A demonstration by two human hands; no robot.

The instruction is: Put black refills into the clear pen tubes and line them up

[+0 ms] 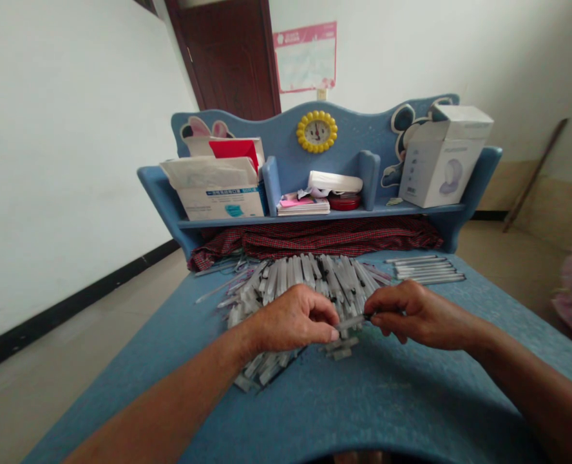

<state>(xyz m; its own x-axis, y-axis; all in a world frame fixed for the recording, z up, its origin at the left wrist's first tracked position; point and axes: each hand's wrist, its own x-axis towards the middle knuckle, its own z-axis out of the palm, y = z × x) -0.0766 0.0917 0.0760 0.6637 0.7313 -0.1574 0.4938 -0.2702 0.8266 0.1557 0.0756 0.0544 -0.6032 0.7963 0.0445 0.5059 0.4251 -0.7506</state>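
Note:
My left hand (293, 319) is closed in a pinch at the left end of a translucent pen (351, 322). My right hand (414, 312) pinches the dark right end of the same pen, so it stretches nearly level between both hands. Just beyond and under my left hand spreads a large pile of similar clear, pen-like pieces (290, 274), some with dark ends. Part of the heap is hidden by my left hand. A few short clear pieces (341, 348) lie just below the held pen.
Slim pens (428, 269) lie in a row at the right of the blue table (387, 406). Behind the pile is a red checked cloth (324, 238) under a blue shelf (286, 222). On it stand a mask box (223, 201), a white box (443, 161) and papers (303, 206).

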